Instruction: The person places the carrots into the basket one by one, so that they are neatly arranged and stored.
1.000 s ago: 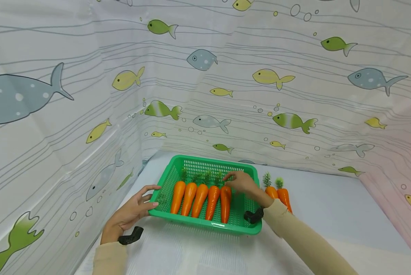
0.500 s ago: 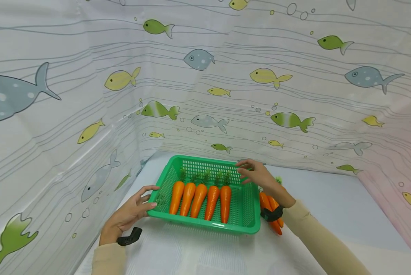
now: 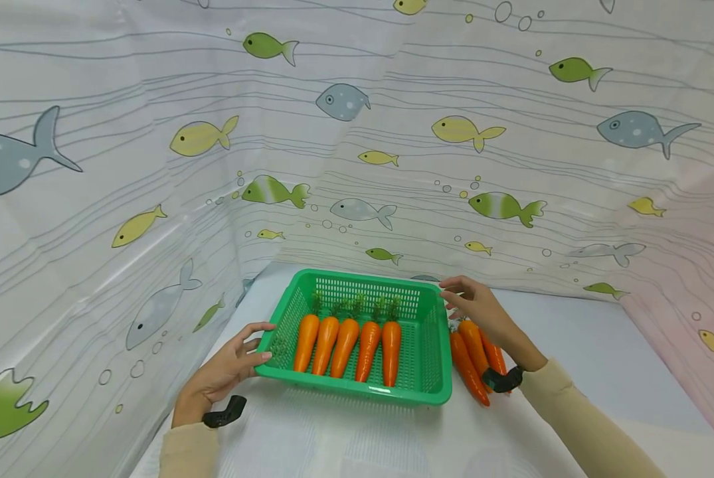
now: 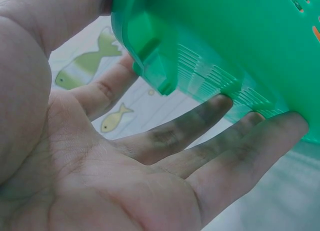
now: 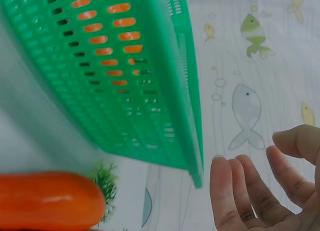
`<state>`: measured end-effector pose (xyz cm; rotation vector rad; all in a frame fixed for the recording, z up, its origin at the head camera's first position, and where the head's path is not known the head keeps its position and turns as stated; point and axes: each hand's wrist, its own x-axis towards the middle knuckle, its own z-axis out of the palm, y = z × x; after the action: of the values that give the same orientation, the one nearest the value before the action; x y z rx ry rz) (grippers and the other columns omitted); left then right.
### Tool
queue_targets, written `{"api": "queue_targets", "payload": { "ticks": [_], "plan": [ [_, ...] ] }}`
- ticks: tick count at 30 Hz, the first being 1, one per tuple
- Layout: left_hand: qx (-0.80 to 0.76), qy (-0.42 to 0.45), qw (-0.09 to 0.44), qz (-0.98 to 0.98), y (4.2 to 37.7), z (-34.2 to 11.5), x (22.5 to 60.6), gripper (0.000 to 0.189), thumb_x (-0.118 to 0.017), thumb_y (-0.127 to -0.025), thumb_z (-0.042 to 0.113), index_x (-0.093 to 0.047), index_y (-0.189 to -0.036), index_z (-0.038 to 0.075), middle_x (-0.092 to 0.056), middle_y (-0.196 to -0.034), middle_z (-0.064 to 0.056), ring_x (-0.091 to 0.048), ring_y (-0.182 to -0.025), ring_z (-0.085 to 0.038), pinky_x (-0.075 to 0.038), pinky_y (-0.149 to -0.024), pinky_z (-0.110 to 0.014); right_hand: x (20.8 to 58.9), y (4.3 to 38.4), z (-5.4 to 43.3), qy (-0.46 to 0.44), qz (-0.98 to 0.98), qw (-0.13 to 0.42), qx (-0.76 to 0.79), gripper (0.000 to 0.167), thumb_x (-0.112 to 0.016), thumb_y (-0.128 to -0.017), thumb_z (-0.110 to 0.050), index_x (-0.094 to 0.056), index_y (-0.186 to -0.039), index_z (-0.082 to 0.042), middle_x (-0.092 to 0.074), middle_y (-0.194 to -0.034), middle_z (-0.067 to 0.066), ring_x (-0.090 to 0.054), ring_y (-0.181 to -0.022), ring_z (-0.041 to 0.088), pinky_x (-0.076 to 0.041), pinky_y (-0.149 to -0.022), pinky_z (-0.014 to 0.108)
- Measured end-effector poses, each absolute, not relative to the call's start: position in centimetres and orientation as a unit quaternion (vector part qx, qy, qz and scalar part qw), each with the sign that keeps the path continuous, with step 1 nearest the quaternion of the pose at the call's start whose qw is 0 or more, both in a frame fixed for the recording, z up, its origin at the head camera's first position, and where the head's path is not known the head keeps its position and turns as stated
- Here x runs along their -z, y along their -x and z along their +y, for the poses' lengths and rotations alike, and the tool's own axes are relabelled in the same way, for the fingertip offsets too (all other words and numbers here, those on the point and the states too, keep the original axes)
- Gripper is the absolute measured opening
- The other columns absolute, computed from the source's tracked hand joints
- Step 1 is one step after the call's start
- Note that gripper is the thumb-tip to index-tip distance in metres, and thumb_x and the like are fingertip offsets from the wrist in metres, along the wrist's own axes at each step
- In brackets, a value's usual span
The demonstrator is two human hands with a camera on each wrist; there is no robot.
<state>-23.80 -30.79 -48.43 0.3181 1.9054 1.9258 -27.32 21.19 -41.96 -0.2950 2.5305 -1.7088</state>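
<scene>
My left hand [image 3: 228, 365] is at the left side of a green plastic basket [image 3: 357, 384]. Its fairly straight fingers touch the outer wall in the left wrist view, and the thumb reaches the rim, its tip hidden there. A row of toy carrots [image 3: 345, 348] with green leafy tops lies in the basket. My right hand [image 3: 481, 311], nothing in it, hovers by the basket's back right corner, fingers loosely bent and apart. Three more carrots [image 3: 469, 370] lie outside, beneath that hand and wrist; their tops are mostly hidden in the head view.
The basket stands on a white table [image 3: 572, 372]. A fish-patterned sheet [image 3: 422, 219] rises behind and at the left. In the right wrist view, a carrot [image 5: 50, 201] lies close to the basket's right wall.
My right hand has left the rightmost carrot in the basket and moved right over the rim to above the loose carrots. The left hand has stayed at the basket's left side.
</scene>
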Motion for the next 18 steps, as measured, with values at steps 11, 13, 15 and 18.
{"api": "queue_targets", "payload": {
  "ticks": [11,13,15,18],
  "plan": [
    [-0.69,-0.111,0.208,0.685,23.9,-31.1,49.0,0.064,-0.066,-0.099,0.006,-0.033,-0.154,0.012,-0.017,-0.162,-0.027,-0.037,-0.136,-0.044,-0.05,-0.095,-0.046,43.8,25.8,24.7,0.049,0.852,0.027,0.52,0.05,-0.06,-0.106,-0.035,-0.053,-0.14,0.001,-0.058,-0.135,0.024,-0.061,-0.111,0.042,-0.056,-0.089,0.049],
    [-0.689,-0.113,0.208,0.685,23.9,-31.1,49.0,0.064,-0.065,-0.099,0.005,-0.033,-0.154,0.012,-0.018,-0.161,-0.027,-0.037,-0.136,-0.045,-0.05,-0.094,-0.046,44.2,25.5,25.4,0.042,0.853,0.025,0.52,0.051,-0.06,-0.106,-0.036,-0.053,-0.14,0.001,-0.057,-0.135,0.024,-0.059,-0.114,0.047,-0.055,-0.091,0.052],
    [-0.688,-0.117,0.206,0.686,24.1,-31.1,49.0,0.064,-0.065,-0.099,0.006,-0.033,-0.154,0.012,-0.02,-0.16,-0.028,-0.039,-0.134,-0.045,-0.05,-0.094,-0.047,44.6,25.3,26.0,0.033,0.858,0.021,0.513,0.051,-0.059,-0.106,-0.038,-0.053,-0.14,-0.001,-0.057,-0.135,0.022,-0.058,-0.116,0.047,-0.055,-0.092,0.052],
    [-0.69,-0.116,0.205,0.684,24.2,-31.1,49.0,0.064,-0.066,-0.098,0.005,-0.034,-0.153,0.011,-0.023,-0.158,-0.028,-0.042,-0.13,-0.044,-0.051,-0.093,-0.048,45.2,25.1,26.9,0.019,0.863,0.016,0.505,0.05,-0.058,-0.106,-0.038,-0.053,-0.14,-0.002,-0.057,-0.135,0.023,-0.058,-0.118,0.046,-0.055,-0.092,0.05]
  ]
}}
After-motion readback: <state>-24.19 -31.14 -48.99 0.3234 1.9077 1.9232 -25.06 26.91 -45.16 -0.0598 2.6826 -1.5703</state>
